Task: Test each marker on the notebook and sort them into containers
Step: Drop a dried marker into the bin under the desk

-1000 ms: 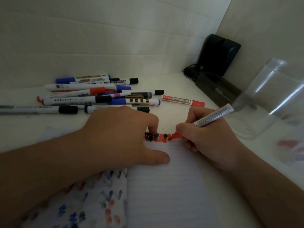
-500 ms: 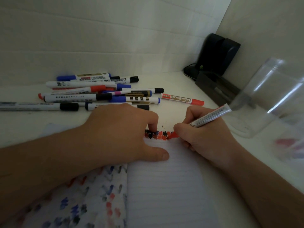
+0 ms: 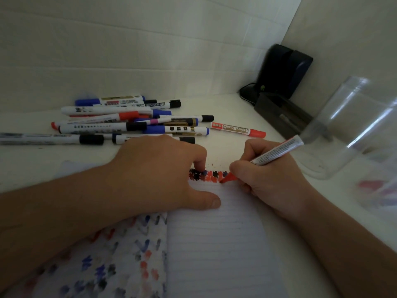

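Observation:
An open lined notebook (image 3: pixel 217 244) lies in front of me, its left page covered in coloured test marks. My right hand (image 3: pixel 270 179) grips a red marker (image 3: pixel 277 152) like a pen, the red tip touching the top line of the right page beside a row of black, blue and red marks (image 3: pixel 207 175). My left hand (image 3: pixel 159 171) rests on the notebook, fingers curled down onto the page, thumb stretched out. A pile of several markers (image 3: pixel 129 123) lies beyond my left hand. One red marker (image 3: pixel 237 129) lies apart to the pile's right.
A clear plastic container (image 3: pixel 348 130) stands at the right, and a second blurred one (image 3: pixel 380 190) holding coloured markers is near the right edge. A dark tray (image 3: pixel 281 115) and a black device (image 3: pixel 283 69) sit in the back corner against white walls.
The red marker tip has shifted slightly left and down along the row of marks, with the right hand following. The left hand stays pressed on the notebook.

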{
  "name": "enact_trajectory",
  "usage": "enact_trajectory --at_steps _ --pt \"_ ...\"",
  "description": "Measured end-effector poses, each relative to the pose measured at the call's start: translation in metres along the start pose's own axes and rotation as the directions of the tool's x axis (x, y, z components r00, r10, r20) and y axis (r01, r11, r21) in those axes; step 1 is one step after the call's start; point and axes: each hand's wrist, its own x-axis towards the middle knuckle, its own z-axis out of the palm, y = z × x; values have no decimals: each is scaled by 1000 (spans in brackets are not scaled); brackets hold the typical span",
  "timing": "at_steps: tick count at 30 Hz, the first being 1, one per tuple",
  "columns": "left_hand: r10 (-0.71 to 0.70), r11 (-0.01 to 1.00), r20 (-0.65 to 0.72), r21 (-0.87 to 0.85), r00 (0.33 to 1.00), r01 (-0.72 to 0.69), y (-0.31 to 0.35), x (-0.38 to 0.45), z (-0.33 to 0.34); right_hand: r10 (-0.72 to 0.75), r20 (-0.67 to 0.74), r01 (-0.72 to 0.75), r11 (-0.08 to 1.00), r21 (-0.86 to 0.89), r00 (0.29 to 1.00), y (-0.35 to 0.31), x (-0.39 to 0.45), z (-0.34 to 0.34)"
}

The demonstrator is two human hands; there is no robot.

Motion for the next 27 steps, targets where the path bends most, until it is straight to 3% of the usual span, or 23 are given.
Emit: enact_trajectory --at_steps 5,9,11,14,17,22,27 --pt "4 1000 2 -4 1000 -4 0 1 0 13 -28 -12 1000 22 1000 2 1 -1" --pt "3 1000 4 -2 1000 -3 0 -1 0 29 52 -31 999 32 998 -1 1 -2" --pt "7 1000 -61 -28 998 -9 1 -3 1 89 69 -104 964 246 994 -2 3 -6" --pt "63 958 -163 -267 985 -106 1 -5 4 109 145 -176 767 617 983 -2 3 -20" --pt "144 837 -231 -490 962 -243 -3 -2 7 48 231 -211 617 758 972 2 2 -31" --pt "160 770 -198 -588 967 -248 -11 2 8 3 364 -309 537 785 931 0 0 -31" --pt "196 754 -169 -603 966 -258 -10 1 5 58 380 -343 570 747 923 -1 0 -28"
